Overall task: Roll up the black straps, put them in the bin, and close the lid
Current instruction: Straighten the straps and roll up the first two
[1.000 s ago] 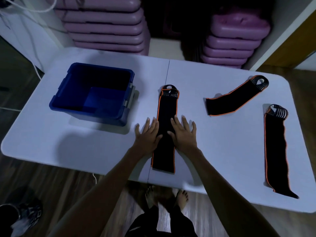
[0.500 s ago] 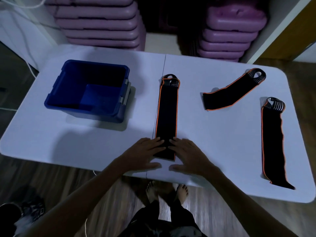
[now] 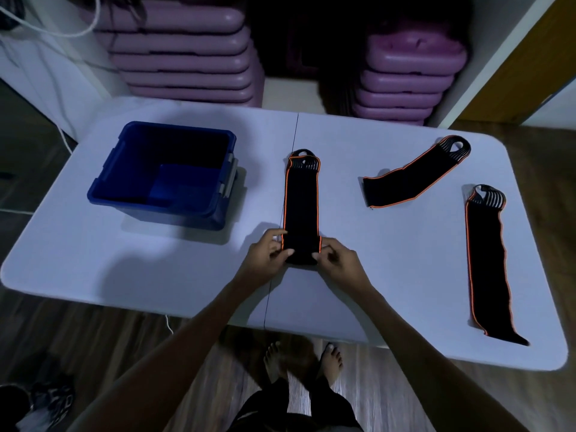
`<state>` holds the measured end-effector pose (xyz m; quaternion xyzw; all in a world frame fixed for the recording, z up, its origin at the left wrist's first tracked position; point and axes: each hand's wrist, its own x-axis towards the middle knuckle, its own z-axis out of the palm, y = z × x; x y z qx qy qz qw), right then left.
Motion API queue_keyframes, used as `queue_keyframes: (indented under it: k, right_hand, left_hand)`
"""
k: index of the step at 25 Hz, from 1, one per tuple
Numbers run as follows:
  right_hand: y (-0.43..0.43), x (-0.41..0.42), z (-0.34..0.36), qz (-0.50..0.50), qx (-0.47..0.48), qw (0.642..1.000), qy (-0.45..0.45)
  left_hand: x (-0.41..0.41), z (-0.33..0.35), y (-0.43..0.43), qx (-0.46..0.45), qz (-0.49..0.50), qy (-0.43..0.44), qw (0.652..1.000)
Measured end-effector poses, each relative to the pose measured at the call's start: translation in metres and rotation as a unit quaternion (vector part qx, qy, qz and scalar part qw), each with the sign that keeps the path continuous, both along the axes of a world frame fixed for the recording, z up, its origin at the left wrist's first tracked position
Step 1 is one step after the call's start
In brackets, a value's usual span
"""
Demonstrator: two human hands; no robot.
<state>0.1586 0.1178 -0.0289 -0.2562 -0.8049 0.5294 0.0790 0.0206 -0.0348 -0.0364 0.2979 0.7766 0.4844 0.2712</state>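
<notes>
Three black straps with orange edging lie on the white table (image 3: pixel 156 269). The middle strap (image 3: pixel 300 201) runs lengthwise along the table's centre seam, and its near end is folded into a small roll. My left hand (image 3: pixel 268 259) and my right hand (image 3: pixel 336 262) pinch that roll from either side. A second strap (image 3: pixel 416 176) lies slanted at the back right. The third strap (image 3: pixel 487 266) stretches along the right edge. The open blue bin (image 3: pixel 165 173) stands at the left, empty inside. No lid is in view.
Stacks of purple plastic steps (image 3: pixel 184 54) stand behind the table, with another stack (image 3: pixel 405 73) to the right. A white cord (image 3: pixel 62 35) hangs at the back left. My bare feet (image 3: pixel 302 363) show below the table's near edge.
My hands slid down the middle strap to its near end, then lifted and folded it into a first roll. The view has shifted slightly.
</notes>
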Motion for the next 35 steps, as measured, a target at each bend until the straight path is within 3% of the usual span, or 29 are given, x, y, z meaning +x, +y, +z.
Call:
queue_keyframes:
  k: [3,6,9,13,16,21,25,29,35]
  right_hand:
    - [0.003,-0.006,-0.005,-0.004,0.023,1.000,0.015]
    - [0.003,-0.012,-0.016,-0.009,0.089,0.995,0.032]
    - [0.007,-0.010,-0.020,0.018,0.134,0.991,-0.013]
    - [0.012,-0.004,-0.020,0.144,0.313,0.937,-0.059]
    - [0.013,-0.001,-0.021,0.171,0.307,0.935,-0.052]
    - [0.007,0.005,-0.012,0.149,0.287,0.946,-0.024]
    - [0.015,0.003,-0.008,0.158,0.263,0.949,-0.070]
    - [0.023,-0.004,-0.006,0.205,0.285,0.934,-0.066]
    - [0.041,-0.019,-0.001,0.188,0.203,0.960,-0.046]
  left_hand:
    - [-0.001,0.005,0.011,-0.003,0.026,-0.010,1.000]
    - [-0.003,0.001,0.018,-0.001,-0.001,0.096,0.995]
    - [-0.005,-0.006,0.020,-0.075,-0.021,0.189,0.979]
    - [-0.005,-0.010,0.006,-0.091,-0.113,0.374,0.916]
    - [-0.008,-0.020,-0.013,-0.067,-0.222,0.438,0.868]
    - [-0.010,-0.015,-0.009,-0.011,-0.210,0.343,0.916]
    - [-0.011,-0.013,-0.009,-0.065,-0.164,0.230,0.957]
    - [-0.011,-0.007,-0.002,-0.061,-0.134,0.183,0.972]
    - [-0.006,-0.012,0.006,-0.039,-0.028,0.116,0.992]
